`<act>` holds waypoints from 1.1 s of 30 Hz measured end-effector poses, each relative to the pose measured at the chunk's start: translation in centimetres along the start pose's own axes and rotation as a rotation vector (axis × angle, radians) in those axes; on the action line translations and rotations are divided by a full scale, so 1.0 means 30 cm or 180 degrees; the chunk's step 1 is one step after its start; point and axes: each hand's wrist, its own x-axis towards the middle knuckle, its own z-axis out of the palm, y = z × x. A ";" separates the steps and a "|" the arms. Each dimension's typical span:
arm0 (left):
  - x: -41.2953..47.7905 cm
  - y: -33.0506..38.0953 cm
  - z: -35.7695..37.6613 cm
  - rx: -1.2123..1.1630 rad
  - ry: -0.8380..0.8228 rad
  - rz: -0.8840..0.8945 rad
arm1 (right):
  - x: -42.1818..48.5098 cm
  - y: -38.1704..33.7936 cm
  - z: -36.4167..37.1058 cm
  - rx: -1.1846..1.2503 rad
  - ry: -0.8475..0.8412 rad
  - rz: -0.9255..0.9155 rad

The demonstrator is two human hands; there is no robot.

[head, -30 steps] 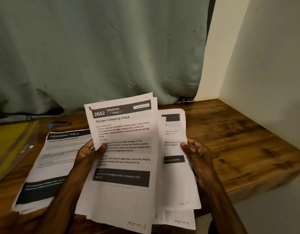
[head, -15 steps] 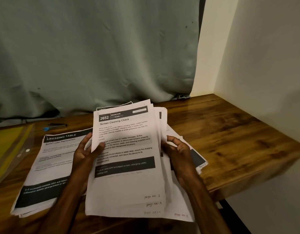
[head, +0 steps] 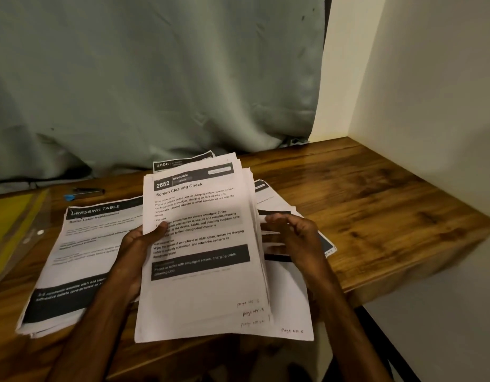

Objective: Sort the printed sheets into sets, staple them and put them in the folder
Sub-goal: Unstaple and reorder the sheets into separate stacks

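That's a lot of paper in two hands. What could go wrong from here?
1. The left hand pinches the stack by one side, and its bottom corners are fanned unevenly; sheets could slip or get stapled crooked.
2. Loose sheets under the right hand lie near the table edge and might slide off.
3. The stack partly covers the pile beside it, so sets may get mixed.

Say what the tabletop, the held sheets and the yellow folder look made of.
The tabletop: wood or wood-look laminate, can't tell which; brown grain with dark streaks, low sheen. The held sheets: thin matte white printer paper; edges fan and bend. The folder: likely clear glossy plastic over a yellow layer; light glints on it, and a white snap button shows.
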 end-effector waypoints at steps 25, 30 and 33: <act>0.041 -0.051 0.009 0.1085 0.0363 0.0737 | 0.109 0.092 -0.098 -0.1622 0.0875 -0.0373; 0.068 -0.087 -0.004 0.1641 0.0291 0.1060 | 0.113 0.072 -0.131 -0.1563 0.1176 -0.0507; 0.073 -0.094 -0.010 0.1725 0.0303 0.1240 | 0.114 0.077 -0.129 -0.1559 0.1098 -0.0500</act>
